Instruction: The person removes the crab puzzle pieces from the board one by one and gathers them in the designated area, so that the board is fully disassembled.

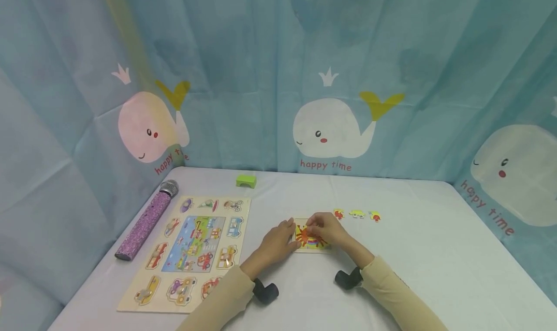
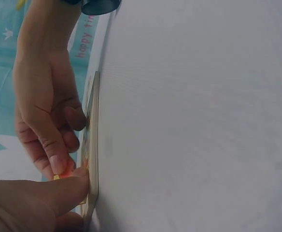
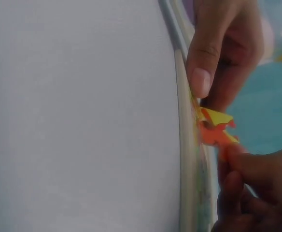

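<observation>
A small wooden jigsaw board (image 1: 319, 251) with a colourful picture lies on the white table. My left hand (image 1: 274, 244) grips its left side, thumb at the near edge and fingers toward the far corner. In the right wrist view, the left thumb (image 3: 201, 79) rests along the board's rim. Above the board, an orange-and-yellow jigsaw piece (image 3: 216, 129) stands tilted. My right hand (image 1: 329, 230) pinches that piece between thumb and fingertips. Part of the picture is hidden under both hands.
Three loose jigsaw pieces (image 1: 358, 214) lie in a row beyond the right hand. On the left is a large vehicle puzzle board (image 1: 152, 306), with a glittery purple microphone (image 1: 145, 227) alongside. A green block (image 1: 246, 180) sits near the back edge, before a whale-print curtain (image 1: 243, 104).
</observation>
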`<state>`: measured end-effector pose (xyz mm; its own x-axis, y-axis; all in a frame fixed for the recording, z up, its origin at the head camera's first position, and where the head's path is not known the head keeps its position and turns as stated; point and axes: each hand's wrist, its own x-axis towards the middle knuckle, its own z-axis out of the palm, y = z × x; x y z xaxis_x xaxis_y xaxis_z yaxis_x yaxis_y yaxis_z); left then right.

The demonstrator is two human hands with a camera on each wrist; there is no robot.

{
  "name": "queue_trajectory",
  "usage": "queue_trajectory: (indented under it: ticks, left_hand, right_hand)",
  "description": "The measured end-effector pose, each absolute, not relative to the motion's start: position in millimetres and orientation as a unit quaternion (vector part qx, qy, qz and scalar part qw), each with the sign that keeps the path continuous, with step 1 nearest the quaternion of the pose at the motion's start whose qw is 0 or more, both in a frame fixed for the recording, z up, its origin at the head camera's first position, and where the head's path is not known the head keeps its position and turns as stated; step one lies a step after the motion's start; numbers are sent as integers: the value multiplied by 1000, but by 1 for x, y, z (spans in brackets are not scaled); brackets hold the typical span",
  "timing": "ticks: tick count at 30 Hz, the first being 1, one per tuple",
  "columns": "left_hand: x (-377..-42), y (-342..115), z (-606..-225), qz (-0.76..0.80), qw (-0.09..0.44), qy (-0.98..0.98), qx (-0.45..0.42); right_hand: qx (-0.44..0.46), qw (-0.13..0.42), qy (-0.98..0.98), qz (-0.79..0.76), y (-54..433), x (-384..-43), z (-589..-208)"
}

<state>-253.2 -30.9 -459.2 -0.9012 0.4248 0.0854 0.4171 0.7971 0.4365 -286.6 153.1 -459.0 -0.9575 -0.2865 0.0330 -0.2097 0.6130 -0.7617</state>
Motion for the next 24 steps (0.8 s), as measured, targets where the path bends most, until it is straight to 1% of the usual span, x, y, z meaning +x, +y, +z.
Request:
queue_trajectory:
  ticks: [4,7,11,15,18,24]
  left_hand:
    - [-256,-30,-457,220,3,949,226]
    - [-257,-29,-458,212,3,951,227]
    - [-256,-29,-462,209,6,951,228]
    - [-254,-29,-463,216,9,949,229]
    - [-253,-30,-464,224,16,948,227]
    - [-251,-32,-464,233,25,947,218]
  right_hand:
    - [-160,21,902,-400,152,-285,-452]
    - [-159,18,902,-402,155,-284,-447]
    - [-105,43,895,-430,168,-285,-448]
    - [-61,60,882,-464,191,-288,-453]
    - [-41,48,881,-469,212,-287,-455]
    - [14,32,902,-429,247,-279,-455]
